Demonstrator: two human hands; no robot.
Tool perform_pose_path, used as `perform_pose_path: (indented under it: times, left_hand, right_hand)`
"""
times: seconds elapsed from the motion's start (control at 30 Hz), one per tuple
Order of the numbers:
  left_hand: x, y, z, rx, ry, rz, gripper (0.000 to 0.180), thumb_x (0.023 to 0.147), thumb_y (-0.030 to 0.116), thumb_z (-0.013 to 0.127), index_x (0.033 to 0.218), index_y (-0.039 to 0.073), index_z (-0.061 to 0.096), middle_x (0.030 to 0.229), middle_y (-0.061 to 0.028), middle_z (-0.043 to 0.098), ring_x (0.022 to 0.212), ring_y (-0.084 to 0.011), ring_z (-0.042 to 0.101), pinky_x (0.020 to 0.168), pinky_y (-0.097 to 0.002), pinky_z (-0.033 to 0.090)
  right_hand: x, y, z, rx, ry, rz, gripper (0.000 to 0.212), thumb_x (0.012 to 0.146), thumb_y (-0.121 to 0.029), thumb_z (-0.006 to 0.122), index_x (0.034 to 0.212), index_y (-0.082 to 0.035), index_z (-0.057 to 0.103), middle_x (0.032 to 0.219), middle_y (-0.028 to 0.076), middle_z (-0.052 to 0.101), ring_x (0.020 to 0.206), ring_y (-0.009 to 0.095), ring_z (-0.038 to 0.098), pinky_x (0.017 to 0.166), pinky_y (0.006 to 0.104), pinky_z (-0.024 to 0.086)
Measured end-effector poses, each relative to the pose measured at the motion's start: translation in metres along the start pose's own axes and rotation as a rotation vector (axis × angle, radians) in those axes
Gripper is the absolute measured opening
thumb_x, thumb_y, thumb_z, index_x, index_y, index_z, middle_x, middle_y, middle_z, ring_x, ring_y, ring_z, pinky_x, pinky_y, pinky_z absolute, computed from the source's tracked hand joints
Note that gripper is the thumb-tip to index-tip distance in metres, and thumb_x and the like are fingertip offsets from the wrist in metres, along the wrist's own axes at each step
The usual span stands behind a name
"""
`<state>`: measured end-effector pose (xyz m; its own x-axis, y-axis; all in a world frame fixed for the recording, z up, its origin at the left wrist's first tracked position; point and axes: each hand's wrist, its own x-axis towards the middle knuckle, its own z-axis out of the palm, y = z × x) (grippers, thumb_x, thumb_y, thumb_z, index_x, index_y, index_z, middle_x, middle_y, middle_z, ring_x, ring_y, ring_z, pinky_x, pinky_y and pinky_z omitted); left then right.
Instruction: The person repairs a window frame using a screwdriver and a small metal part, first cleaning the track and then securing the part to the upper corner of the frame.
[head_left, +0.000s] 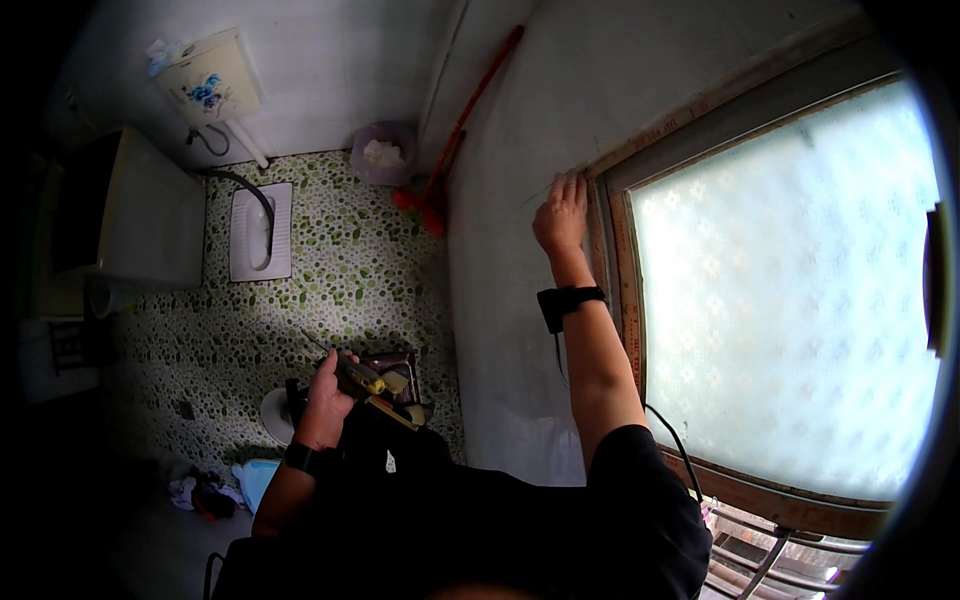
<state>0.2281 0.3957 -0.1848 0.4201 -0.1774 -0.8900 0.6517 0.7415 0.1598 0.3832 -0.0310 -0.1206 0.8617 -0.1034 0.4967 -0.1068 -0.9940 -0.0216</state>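
My left hand [325,405] is low in front of me, its fingers wrapped round a screwdriver-like tool [362,378] with a dark and yellow handle. A thin shaft seems to point away to the upper left. Just beyond and beside it is a dark open box or bag [405,372] with yellowish pieces in it, partly covered by the hand. My right arm reaches up to the wooden window frame [622,250]. There my right hand [562,215] has its fingers bent and pressed together at the frame's far left corner. Whatever the fingertips hold, if anything, is hidden.
Frosted, patterned glass [780,290] fills the window at right. Along the wall lean red-handled cleaning tools [465,120], near a bin [384,155]. A squat toilet [262,232] lies in the pebble-patterned floor [340,235]. A washing-machine-like cabinet [150,215] and a wall cistern [212,85] stand left.
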Motion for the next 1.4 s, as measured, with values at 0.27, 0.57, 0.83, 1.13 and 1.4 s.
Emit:
perform_pose_path:
  times: [0.27, 0.57, 0.83, 1.13, 1.4]
  left_hand:
    - [-0.003, -0.003, 0.006, 0.048, 0.008, -0.001, 0.034, 0.095, 0.039, 0.040, 0.095, 0.008, 0.053, 0.091, -0.0060, 0.056, 0.084, -0.0250, 0.056, 0.075, -0.0474, 0.050]
    - [0.006, -0.008, 0.000, 0.073, -0.040, -0.061, 0.032, 0.094, 0.038, 0.044, 0.097, 0.007, 0.054, 0.091, -0.0050, 0.057, 0.085, -0.0230, 0.057, 0.077, -0.0454, 0.050]
    - [0.010, -0.012, -0.001, 0.095, -0.047, -0.047, 0.035, 0.094, 0.040, 0.043, 0.096, 0.008, 0.054, 0.089, -0.0043, 0.058, 0.084, -0.0227, 0.057, 0.079, -0.0457, 0.048]
    - [0.019, -0.014, -0.009, 0.149, -0.089, -0.061, 0.037, 0.094, 0.041, 0.040, 0.094, 0.007, 0.054, 0.086, -0.0057, 0.058, 0.082, -0.0247, 0.056, 0.078, -0.0461, 0.048]
    - [0.004, -0.015, 0.003, 0.207, -0.026, -0.030, 0.034, 0.094, 0.040, 0.041, 0.092, 0.008, 0.051, 0.086, -0.0060, 0.057, 0.083, -0.0258, 0.056, 0.079, -0.0478, 0.048]
  right_hand:
    - [0.005, -0.004, -0.009, -0.028, 0.086, 0.005, 0.038, 0.073, 0.001, 0.050, 0.111, 0.002, 0.053, 0.114, 0.022, 0.052, 0.107, 0.039, 0.048, 0.092, 0.0439, 0.039]
    - [-0.006, 0.012, -0.004, -0.021, 0.074, -0.040, 0.039, 0.073, -0.001, 0.051, 0.112, 0.003, 0.050, 0.116, 0.021, 0.050, 0.108, 0.038, 0.047, 0.092, 0.0415, 0.041]
    - [-0.004, 0.004, -0.011, 0.039, 0.017, -0.004, 0.042, 0.073, -0.001, 0.052, 0.115, -0.001, 0.052, 0.119, 0.019, 0.050, 0.112, 0.037, 0.046, 0.092, 0.0385, 0.042]
    - [0.005, 0.000, -0.014, 0.167, 0.063, 0.122, 0.037, 0.071, 0.000, 0.051, 0.107, 0.002, 0.055, 0.111, 0.019, 0.056, 0.114, 0.037, 0.045, 0.097, 0.0412, 0.037]
    - [0.007, -0.003, -0.013, 0.410, -0.111, 0.149, 0.043, 0.073, -0.002, 0.050, 0.116, 0.001, 0.050, 0.123, 0.019, 0.048, 0.119, 0.036, 0.041, 0.099, 0.0438, 0.034]
